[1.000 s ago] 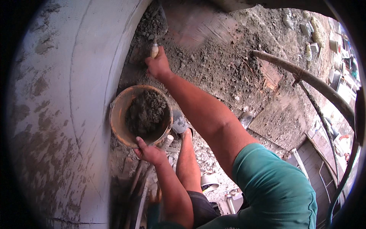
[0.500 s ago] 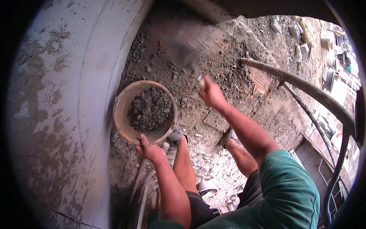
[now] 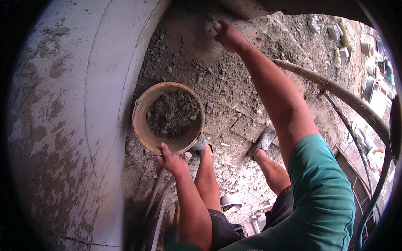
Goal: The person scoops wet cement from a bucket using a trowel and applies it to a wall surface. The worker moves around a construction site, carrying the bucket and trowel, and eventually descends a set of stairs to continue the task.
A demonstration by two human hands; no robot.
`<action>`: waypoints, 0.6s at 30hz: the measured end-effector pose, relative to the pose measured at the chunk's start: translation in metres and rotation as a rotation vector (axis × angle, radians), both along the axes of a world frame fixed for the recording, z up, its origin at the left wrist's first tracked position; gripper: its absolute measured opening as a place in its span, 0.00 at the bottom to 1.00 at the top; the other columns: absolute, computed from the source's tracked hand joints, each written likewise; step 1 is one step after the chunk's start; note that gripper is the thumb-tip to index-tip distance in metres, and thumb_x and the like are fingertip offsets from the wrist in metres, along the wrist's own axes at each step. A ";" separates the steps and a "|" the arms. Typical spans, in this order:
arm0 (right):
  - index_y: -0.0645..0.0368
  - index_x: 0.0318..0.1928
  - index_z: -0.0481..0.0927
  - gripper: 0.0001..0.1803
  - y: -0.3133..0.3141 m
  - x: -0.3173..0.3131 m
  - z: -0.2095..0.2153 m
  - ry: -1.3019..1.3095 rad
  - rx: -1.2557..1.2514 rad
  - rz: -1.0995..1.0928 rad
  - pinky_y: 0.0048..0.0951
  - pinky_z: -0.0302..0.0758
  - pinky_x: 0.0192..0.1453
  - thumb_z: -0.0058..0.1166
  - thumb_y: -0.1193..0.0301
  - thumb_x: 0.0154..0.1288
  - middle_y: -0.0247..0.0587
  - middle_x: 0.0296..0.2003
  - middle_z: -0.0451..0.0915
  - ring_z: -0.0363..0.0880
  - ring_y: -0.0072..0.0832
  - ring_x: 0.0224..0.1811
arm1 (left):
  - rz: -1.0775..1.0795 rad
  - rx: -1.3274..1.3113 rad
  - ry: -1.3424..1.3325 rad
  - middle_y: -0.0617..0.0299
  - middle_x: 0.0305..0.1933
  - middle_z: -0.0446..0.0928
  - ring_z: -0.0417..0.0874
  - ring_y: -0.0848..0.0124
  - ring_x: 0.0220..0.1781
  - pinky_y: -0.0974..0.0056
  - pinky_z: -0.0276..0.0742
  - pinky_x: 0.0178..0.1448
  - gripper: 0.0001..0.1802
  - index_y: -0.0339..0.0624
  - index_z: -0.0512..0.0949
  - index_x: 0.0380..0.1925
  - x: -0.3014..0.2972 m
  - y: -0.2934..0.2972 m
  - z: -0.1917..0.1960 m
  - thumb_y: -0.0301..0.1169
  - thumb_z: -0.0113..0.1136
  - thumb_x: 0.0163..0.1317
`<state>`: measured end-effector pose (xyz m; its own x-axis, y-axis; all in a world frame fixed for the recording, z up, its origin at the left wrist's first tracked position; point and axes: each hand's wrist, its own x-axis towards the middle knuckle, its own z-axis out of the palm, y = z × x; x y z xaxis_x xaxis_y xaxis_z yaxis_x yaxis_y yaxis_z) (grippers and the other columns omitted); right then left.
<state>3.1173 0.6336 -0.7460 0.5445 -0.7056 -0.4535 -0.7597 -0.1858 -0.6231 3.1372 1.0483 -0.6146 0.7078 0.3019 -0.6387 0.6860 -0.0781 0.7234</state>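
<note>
The bucket (image 3: 141,115), an orange-brown round vessel, sits at the left hand (image 3: 172,162): the thumb lies over its near rim, pinching it, while the other fingers are largely hidden beneath. The trowel (image 3: 217,26) is beyond the bucket and to its right, gripped by the right hand (image 3: 229,37), fingers curled round the pale handle; the blade is blurred, its exact contact undetermined. A smeared pale wall (image 3: 100,83) stands close along the bucket's left side. Loose rubble (image 3: 234,83) covers the ground beyond and right of the bucket. A thick curved pipe (image 3: 331,83) arches well to its right, and a dark shoe (image 3: 264,140) rests nearer on that side. The bucket contains grey, lumpy material (image 3: 173,115), below rim level. A white container (image 3: 234,200), nearer the person than the bucket, holds something dark, not identifiable.
</note>
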 end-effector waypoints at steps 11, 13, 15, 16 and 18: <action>0.53 0.53 0.67 0.19 0.106 -0.010 0.029 0.206 0.103 0.147 0.56 0.74 0.47 0.48 0.71 0.61 0.62 0.38 0.81 0.79 0.60 0.44 | 0.056 0.039 0.017 0.50 0.56 0.77 0.79 0.63 0.53 0.57 0.77 0.58 0.20 0.34 0.73 0.54 -0.002 0.003 -0.005 0.34 0.61 0.67; 0.54 0.53 0.65 0.21 0.135 -0.020 0.028 0.106 0.167 -0.053 0.56 0.74 0.47 0.55 0.71 0.59 0.62 0.38 0.81 0.78 0.63 0.44 | 0.056 0.050 -0.010 0.50 0.55 0.77 0.79 0.63 0.52 0.57 0.77 0.57 0.19 0.34 0.73 0.53 -0.002 0.006 -0.007 0.35 0.61 0.68; 0.54 0.53 0.64 0.23 0.160 -0.025 0.021 0.081 0.136 -0.242 0.55 0.74 0.47 0.57 0.71 0.58 0.62 0.38 0.81 0.78 0.63 0.44 | 0.048 0.115 0.038 0.49 0.55 0.76 0.80 0.60 0.51 0.54 0.79 0.54 0.21 0.35 0.71 0.53 -0.002 0.014 -0.009 0.37 0.61 0.67; 0.54 0.53 0.64 0.23 0.172 -0.026 0.016 0.096 0.133 -0.346 0.55 0.74 0.48 0.58 0.72 0.58 0.62 0.38 0.80 0.78 0.64 0.44 | 0.031 0.129 0.042 0.48 0.54 0.76 0.80 0.59 0.51 0.53 0.80 0.53 0.22 0.36 0.70 0.54 -0.002 0.018 -0.010 0.38 0.61 0.67; 0.55 0.53 0.63 0.24 0.194 -0.020 0.005 0.088 0.195 -0.386 0.53 0.73 0.50 0.57 0.72 0.58 0.64 0.40 0.80 0.78 0.63 0.47 | 0.063 0.179 0.094 0.48 0.55 0.76 0.80 0.58 0.51 0.52 0.80 0.52 0.24 0.36 0.69 0.55 -0.002 0.027 -0.014 0.39 0.61 0.67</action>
<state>3.0971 0.8277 -0.7413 0.2111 -0.7465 -0.6310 -0.8023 0.2364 -0.5481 3.1355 1.0751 -0.6290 0.6240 0.4583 -0.6329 0.7573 -0.1549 0.6344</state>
